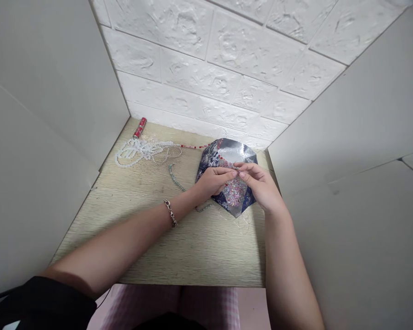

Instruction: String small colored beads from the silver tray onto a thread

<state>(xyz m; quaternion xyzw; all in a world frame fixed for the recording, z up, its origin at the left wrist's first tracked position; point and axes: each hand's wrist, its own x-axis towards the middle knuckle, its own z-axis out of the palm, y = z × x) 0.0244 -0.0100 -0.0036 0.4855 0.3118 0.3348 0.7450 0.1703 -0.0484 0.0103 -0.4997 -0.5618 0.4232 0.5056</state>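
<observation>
My left hand (pixel 216 180) and my right hand (pixel 261 184) meet at the fingertips over a folded, shiny dark blue and silver tray (pixel 243 152). Both are closed in a pinch; whatever sits between the fingers is too small to make out. Loose pink, clear and pale beads (pixel 234 191) lie in the tray below them. A string of red and pink beads (pixel 192 147) runs over the tray's far side towards my fingers, where its end is hidden. Fine clear thread (pixel 239 223) curls out under the tray's near edge.
White bead strands (pixel 132 153) lie bunched at the back left beside a red cylinder (pixel 140 128). A greenish bead strand (pixel 175 178) curves across the wooden tabletop (pixel 192 256), partly under my left forearm. A white brick-patterned wall (pixel 192 68) and pale side panels enclose the table.
</observation>
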